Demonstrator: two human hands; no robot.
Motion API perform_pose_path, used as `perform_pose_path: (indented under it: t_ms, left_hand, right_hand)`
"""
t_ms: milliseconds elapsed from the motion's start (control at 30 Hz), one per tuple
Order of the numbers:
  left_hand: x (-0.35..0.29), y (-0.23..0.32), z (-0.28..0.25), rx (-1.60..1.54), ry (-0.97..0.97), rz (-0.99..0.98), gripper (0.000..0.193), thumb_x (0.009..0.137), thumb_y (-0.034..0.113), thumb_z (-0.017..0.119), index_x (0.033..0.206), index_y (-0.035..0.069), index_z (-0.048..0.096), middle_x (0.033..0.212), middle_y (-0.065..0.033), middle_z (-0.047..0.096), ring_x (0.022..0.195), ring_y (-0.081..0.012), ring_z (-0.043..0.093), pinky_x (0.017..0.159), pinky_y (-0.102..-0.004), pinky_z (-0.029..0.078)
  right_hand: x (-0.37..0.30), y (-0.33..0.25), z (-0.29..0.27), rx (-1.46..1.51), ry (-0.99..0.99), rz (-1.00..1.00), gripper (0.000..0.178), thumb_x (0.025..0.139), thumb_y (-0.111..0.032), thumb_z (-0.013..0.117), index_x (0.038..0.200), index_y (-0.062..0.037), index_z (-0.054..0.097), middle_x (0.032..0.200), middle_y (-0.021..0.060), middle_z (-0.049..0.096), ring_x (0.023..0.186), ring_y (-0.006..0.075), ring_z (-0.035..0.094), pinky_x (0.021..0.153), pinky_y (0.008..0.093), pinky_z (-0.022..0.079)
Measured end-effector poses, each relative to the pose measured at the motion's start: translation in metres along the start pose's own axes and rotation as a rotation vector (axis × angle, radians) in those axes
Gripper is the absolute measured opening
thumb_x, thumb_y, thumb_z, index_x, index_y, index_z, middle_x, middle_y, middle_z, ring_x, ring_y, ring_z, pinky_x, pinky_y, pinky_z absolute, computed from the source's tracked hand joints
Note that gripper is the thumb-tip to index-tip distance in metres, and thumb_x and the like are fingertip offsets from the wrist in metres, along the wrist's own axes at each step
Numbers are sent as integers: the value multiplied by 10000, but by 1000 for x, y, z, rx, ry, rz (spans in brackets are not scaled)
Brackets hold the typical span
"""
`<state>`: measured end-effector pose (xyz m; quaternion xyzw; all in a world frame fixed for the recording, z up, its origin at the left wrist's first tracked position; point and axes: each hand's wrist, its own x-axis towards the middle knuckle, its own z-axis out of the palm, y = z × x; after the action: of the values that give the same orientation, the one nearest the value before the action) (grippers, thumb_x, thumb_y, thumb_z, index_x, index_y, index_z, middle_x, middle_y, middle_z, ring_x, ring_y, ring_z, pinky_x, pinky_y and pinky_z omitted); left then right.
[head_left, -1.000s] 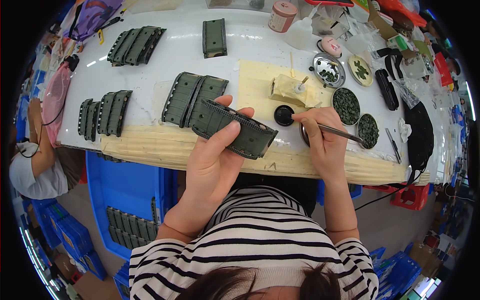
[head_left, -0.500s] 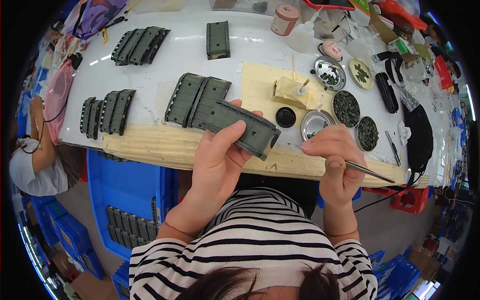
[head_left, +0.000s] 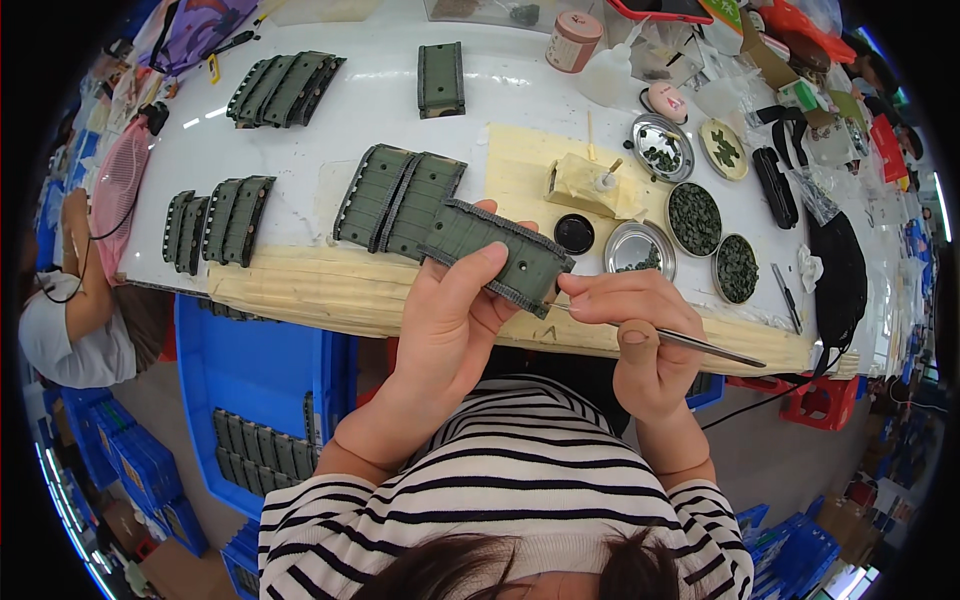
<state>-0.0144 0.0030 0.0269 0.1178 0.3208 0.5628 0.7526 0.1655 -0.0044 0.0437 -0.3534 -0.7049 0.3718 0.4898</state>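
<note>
We grip green strip (head_left: 522,252) in left hand (head_left: 445,310), metal tool (head_left: 728,353) in right hand (head_left: 652,372); wobble could scratch strip.

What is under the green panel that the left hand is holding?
Part of the left hand is beneath the green panel, its thumb on top and a fingertip showing past the far edge. The panel's underside and the rest beneath are covered.

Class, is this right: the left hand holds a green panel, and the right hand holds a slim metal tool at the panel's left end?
Only the end is wrong: the head view shows the slim metal tool at the right end of the green panel, not the left.
</note>
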Motion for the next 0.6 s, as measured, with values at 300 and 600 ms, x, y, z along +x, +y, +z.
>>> perform_pose_path:
  t_ms: [300,600]
  left_hand:
    - [-1,-1,1,45,24,16,449,912,119,550,1329,46,401,1243,-151,538,1121,-198,562,950,-356,480]
    - [0,-3,0,39,7,46,456,934,90,534,1335,38,323,1221,-161,542,1063,-200,596,864,-317,539]
  right_hand:
    - [2,-1,0,-51,-9,-4,150,898,-82,581,940,12,690,969,167,676,869,224,662,754,290,524]
    - [2,-1,0,-54,-12,9,130,877,-48,595,940,14,690,939,151,677,869,229,667,745,289,527]
